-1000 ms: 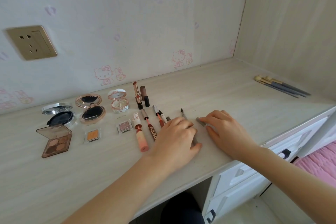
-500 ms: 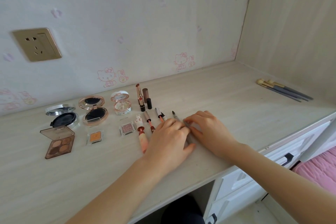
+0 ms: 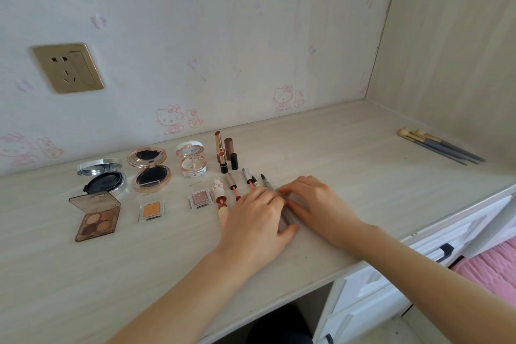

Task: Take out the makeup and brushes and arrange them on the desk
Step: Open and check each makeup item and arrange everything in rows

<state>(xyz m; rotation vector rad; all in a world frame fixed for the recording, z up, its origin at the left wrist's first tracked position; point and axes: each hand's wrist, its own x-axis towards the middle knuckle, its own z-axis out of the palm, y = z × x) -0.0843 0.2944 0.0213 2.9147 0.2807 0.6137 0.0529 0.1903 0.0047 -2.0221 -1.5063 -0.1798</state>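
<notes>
At the grey pencil on the surface, the left hand pinches its near end; the right hand touches it with relaxed fingers. Straightening the row, I'd say; next the brushes, far right of it, want collecting.

The pale wood-grain desk carries a brown eyeshadow palette near its left end, lid raised. Just behind the palette and on to its right sit three open compacts. To its right lie two small square eyeshadow pans, then lipsticks and a row of slim pens. Far right of the palette lie grey-handled brushes, bunched together.
</notes>
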